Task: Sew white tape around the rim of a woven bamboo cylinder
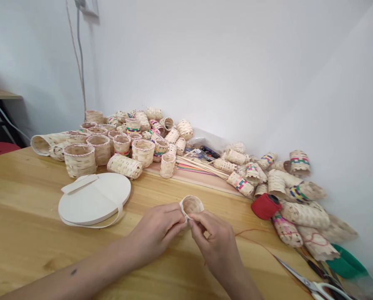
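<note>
Left-hand woven baskets [121,146]: crowd together at the back, partly stand upright, partly lie on their sides, in places show coloured bands. Thin pale strips [202,166]: lie slantwise in front of a plastic packet [198,153]. Right-hand woven baskets [277,183]: lie and lean in a loose heap near the wall [236,71]. Scissors [312,285]: rest at lower right, near a green container [347,262]. Grey cable [79,50]: hangs from the wall socket [89,7].
</note>
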Action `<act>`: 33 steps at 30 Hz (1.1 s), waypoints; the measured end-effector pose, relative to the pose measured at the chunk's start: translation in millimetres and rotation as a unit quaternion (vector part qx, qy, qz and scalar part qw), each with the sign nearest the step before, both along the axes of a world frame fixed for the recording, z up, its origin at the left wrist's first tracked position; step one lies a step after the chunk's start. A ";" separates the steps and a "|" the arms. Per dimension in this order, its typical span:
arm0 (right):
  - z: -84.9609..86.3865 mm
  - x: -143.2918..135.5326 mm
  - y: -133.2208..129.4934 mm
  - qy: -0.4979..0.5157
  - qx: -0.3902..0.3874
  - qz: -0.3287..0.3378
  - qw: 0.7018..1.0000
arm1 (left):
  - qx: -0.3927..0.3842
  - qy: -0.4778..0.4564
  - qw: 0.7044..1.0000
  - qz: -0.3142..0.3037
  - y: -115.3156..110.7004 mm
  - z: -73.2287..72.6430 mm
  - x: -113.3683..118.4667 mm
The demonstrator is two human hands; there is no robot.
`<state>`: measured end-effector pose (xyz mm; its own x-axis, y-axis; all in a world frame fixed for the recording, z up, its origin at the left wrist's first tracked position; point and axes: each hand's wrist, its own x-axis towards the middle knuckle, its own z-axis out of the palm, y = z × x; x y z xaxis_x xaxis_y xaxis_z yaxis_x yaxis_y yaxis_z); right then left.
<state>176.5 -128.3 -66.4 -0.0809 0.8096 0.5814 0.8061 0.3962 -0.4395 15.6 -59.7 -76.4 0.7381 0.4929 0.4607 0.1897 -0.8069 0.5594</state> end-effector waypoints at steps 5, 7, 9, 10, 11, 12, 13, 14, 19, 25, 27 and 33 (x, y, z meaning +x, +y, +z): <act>-2.7 2.0 -0.9 -0.022 -0.026 0.016 0.999 | -0.011 0.016 1.000 0.017 0.3 -2.7 1.9; -3.0 3.0 -2.3 -0.033 -0.046 0.025 0.998 | -0.011 0.028 0.999 0.030 -0.2 -2.6 2.8; -2.4 2.9 -4.0 -0.043 -0.059 0.028 0.997 | -0.009 0.042 0.998 0.043 -1.1 -1.2 3.5; -1.7 2.4 -4.7 -0.047 -0.062 0.027 0.997 | -0.008 0.048 0.998 0.048 -1.5 -0.1 3.6; -0.8 1.7 -5.3 -0.051 -0.066 0.026 0.996 | -0.007 0.053 0.997 0.050 -1.9 1.1 3.4; 0.3 0.9 -5.6 -0.054 -0.069 0.026 0.996 | -0.006 0.057 0.997 0.050 -2.1 2.3 3.0; 1.5 0.3 -5.8 -0.055 -0.072 0.026 0.996 | -0.006 0.060 0.997 0.048 -2.3 3.4 2.4; 2.7 -0.1 -5.8 -0.054 -0.073 0.025 0.996 | -0.007 0.063 0.997 0.045 -2.3 4.4 1.7; 4.6 1.7 -4.8 -0.045 -0.058 0.017 0.997 | -0.007 0.061 0.998 0.030 -1.3 5.3 -1.0; 1.4 6.7 -2.0 -0.034 -0.028 0.003 0.999 | -0.024 0.024 0.999 0.000 -2.0 1.8 0.9; 2.4 9.3 -1.1 -0.034 -0.020 0.011 0.999 | -0.037 0.013 0.999 -0.015 -1.8 2.3 0.4; 5.2 15.1 -0.2 -0.068 -0.012 0.034 0.997 | -0.021 -0.056 0.998 0.018 2.1 17.1 -9.5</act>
